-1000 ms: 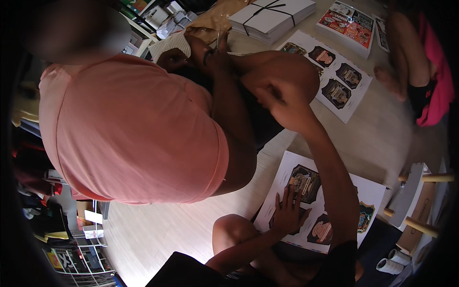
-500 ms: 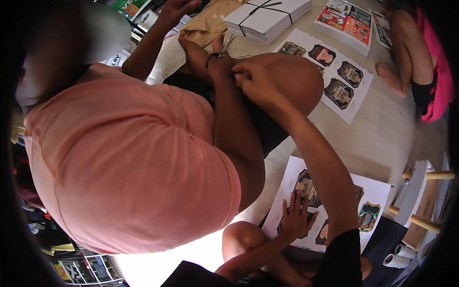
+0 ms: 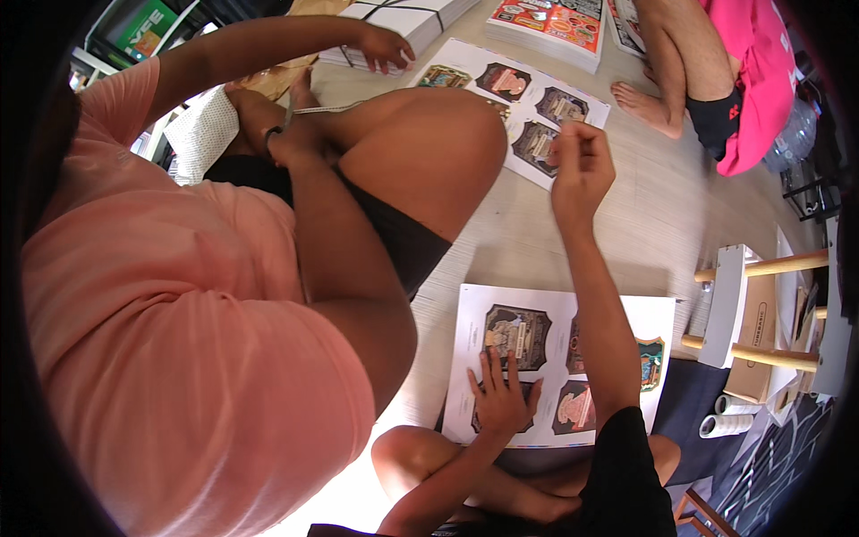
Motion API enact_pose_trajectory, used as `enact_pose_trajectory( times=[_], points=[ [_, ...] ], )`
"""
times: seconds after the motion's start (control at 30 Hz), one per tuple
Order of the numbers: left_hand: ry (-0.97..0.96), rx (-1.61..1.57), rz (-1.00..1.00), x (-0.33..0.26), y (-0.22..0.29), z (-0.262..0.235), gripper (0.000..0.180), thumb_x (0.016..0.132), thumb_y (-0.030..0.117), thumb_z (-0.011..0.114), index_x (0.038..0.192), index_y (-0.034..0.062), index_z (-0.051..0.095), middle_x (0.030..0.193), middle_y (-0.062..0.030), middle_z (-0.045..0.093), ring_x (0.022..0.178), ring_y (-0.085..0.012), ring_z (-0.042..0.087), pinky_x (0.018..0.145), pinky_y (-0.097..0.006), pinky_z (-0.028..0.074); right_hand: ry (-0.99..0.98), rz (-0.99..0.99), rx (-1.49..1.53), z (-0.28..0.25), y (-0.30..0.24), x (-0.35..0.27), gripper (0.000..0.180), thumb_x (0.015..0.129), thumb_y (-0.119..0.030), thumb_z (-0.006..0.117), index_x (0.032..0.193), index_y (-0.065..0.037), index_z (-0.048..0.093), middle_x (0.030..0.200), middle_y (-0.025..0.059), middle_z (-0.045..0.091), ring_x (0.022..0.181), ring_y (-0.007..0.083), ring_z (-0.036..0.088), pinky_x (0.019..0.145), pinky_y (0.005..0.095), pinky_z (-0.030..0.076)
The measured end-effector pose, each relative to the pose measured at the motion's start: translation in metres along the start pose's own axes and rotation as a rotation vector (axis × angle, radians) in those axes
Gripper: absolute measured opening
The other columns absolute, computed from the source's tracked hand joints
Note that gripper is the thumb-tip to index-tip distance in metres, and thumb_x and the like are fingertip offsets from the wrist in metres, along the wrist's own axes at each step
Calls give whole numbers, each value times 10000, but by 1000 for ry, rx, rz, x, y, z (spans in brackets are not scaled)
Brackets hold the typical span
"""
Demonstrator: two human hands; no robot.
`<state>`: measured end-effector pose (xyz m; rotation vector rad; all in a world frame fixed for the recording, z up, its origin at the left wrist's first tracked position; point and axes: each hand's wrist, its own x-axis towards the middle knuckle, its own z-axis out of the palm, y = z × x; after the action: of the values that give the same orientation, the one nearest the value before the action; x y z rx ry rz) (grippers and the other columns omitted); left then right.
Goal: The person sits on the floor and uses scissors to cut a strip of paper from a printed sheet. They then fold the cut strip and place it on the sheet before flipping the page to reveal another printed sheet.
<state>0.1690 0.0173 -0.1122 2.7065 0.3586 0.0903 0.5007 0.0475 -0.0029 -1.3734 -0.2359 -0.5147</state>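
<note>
A white sheet printed with dark, badge-shaped labels (image 3: 517,336) lies over my crossed legs and the floor in front. My left hand (image 3: 504,403) rests flat on it, fingers spread across the labels at its left. My right hand (image 3: 583,166) is raised, its fingers curled to a pinch; whether anything small is in them I cannot make out. Behind that hand, a similar label sheet (image 3: 523,109) lies on the floor. At the left, a co-worker in a salmon shirt holds scissors (image 3: 287,116) in one hand; their other hand (image 3: 385,49) reaches over a paper stack.
A banded stack of white paper (image 3: 429,20) and a red-printed stack (image 3: 546,22) stand at the back. Another person in pink (image 3: 752,80) sits at the far right. A white frame with wooden rods (image 3: 725,309), a cardboard box (image 3: 756,331) and white rolls (image 3: 727,425) are at the right.
My right hand has drawn away from the co-worker's scissors hand, rightward and over the far sheet. The co-worker's other arm now reaches to the paper stack. The whole view has shifted.
</note>
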Motion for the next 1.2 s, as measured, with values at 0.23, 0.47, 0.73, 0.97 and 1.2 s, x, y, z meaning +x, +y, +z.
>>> enact_pose_trajectory(
  times=[0.23, 0.47, 0.73, 0.97, 1.2],
  points=[
    [-53, 34, 12, -1, 1, 2, 770, 869, 474, 627, 1360, -86, 435, 1454, -352, 305, 1387, -506, 240, 1095, -670, 142, -593, -31, -1068, -65, 163, -16, 336, 867, -223, 649, 1151, -45, 620, 1151, 187, 575, 1109, 336, 532, 900, 471, 443],
    [-93, 77, -19, -2, 0, 1, 791, 863, 468, 630, 1380, -83, 398, 1463, -362, 263, 1387, -517, 207, 1101, -672, 109, -694, -14, -1233, -18, 175, -7, 486, 929, -382, 583, 1309, -81, 548, 1157, 169, 552, 1118, 321, 514, 919, 504, 391],
    [-116, 87, -34, -2, 2, 4, 805, 863, 472, 633, 1387, -85, 380, 1468, -364, 248, 1390, -530, 186, 1102, -672, 101, -658, 17, -1257, -29, 190, -2, 467, 949, -413, 544, 1302, -107, 560, 1155, 171, 554, 1114, 323, 518, 921, 482, 400],
    [-112, 66, -49, -3, 1, 4, 795, 859, 495, 631, 1376, -70, 418, 1462, -351, 281, 1386, -512, 221, 1089, -681, 125, -691, 6, -1235, -35, 188, 0, 361, 929, -359, 582, 1149, -82, 653, 1124, 179, 571, 1082, 328, 549, 897, 475, 423],
    [-118, 46, -34, -3, -1, 4, 800, 863, 470, 637, 1383, -85, 387, 1462, -376, 252, 1389, -529, 196, 1093, -676, 108, -639, -11, -1167, -36, 192, 6, 326, 892, -305, 626, 1105, -60, 662, 1044, 169, 602, 1026, 322, 588, 880, 473, 432]
  ],
)
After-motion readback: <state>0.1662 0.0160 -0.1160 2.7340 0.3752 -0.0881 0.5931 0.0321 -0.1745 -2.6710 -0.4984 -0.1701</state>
